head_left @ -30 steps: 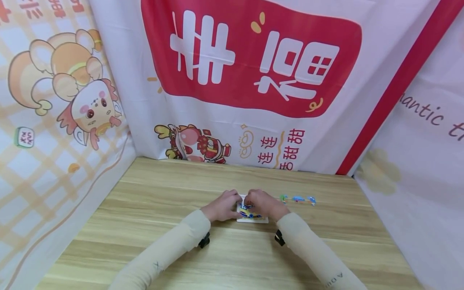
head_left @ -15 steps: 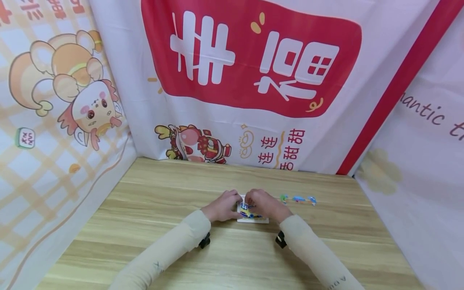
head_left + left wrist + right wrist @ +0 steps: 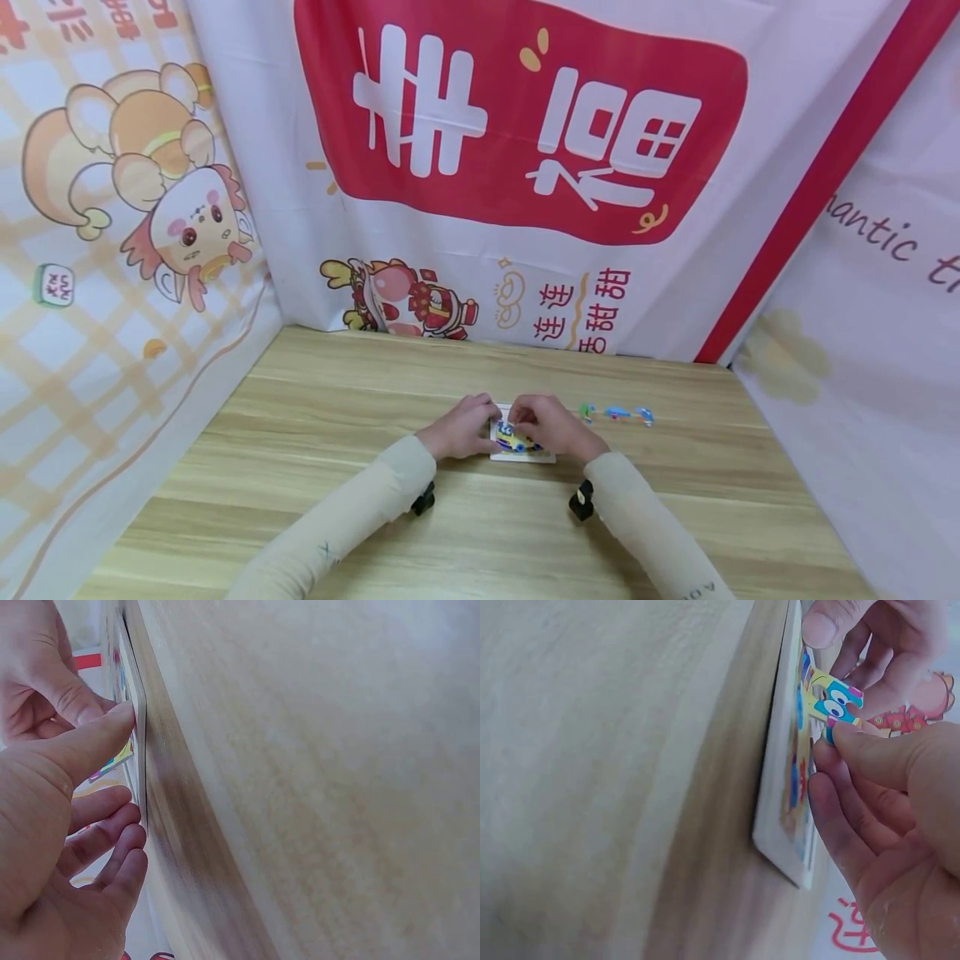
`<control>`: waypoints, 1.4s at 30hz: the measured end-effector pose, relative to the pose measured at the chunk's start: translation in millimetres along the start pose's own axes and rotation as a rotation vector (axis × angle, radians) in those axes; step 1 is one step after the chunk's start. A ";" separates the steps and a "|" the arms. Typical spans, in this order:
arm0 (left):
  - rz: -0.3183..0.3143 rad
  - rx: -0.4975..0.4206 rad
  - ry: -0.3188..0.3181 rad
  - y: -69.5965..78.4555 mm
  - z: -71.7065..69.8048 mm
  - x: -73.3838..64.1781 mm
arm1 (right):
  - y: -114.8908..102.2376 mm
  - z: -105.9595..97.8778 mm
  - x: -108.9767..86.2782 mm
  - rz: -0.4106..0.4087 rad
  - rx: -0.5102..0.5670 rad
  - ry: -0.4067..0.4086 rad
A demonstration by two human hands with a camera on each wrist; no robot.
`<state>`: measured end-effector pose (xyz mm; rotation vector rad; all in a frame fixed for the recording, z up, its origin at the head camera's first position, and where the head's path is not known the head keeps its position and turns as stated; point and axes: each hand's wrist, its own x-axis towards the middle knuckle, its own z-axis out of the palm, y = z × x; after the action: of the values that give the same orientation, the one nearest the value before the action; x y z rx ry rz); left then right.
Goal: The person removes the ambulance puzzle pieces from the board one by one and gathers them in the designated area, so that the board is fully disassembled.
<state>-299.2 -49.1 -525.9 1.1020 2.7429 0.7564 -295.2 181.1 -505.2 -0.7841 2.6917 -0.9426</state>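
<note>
A small white-framed jigsaw puzzle board (image 3: 522,457) with a yellow and blue picture lies on the table. At its left edge, my left hand (image 3: 461,427) holds the board, thumb near and fingers farther back; in the left wrist view the thumb (image 3: 97,739) and fingertips meet the rim. My right hand (image 3: 553,425) is over the board's right part. Between its thumb and forefinger it pinches a jigsaw piece (image 3: 838,703) with cartoon eyes on yellow and blue. That piece is tilted up from the board. Its lower edge is partly hidden.
To the right of the board lie several loose jigsaw pieces (image 3: 618,412) in a row. The wood-grain table (image 3: 360,392) ends at a printed cloth wall (image 3: 517,292) behind. More printed cloth hangs at both sides.
My right hand has shifted and turned slightly, its wrist moving right, and more of the board's picture shows beneath it. The left hand stays at the board's left edge.
</note>
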 end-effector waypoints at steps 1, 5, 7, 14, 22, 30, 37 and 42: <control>-0.005 0.004 0.000 1.1 -0.2 -0.6 | 1.6 0.5 -0.4 0.011 0.018 0.006; -0.063 -0.007 -0.024 16.5 -9.4 -4.3 | 7.3 2.2 -1.6 0.051 0.095 0.040; -0.078 0.007 -0.028 18.5 -9.5 -4.4 | 9.6 2.8 -1.7 0.054 0.118 0.056; -0.090 0.023 -0.038 18.3 -8.6 -4.2 | 10.5 -2.2 -8.0 0.068 0.194 0.080; -0.102 0.023 -0.047 19.9 -9.2 -6.3 | 21.5 -23.1 -25.0 0.134 0.280 0.107; -0.108 0.018 -0.042 22.4 -11.9 -8.2 | 37.5 -52.6 -50.4 0.237 0.329 0.156; -0.107 0.030 -0.039 20.2 -10.2 -8.4 | 52.4 -68.9 -69.3 0.276 0.304 0.182; -0.101 0.033 -0.038 19.5 -9.6 -8.1 | 63.0 -74.6 -80.5 0.282 0.260 0.183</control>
<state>-283.6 -46.4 -509.0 0.9642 2.7647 0.6716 -278.7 305.2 -486.2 -0.2694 2.6530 -1.3067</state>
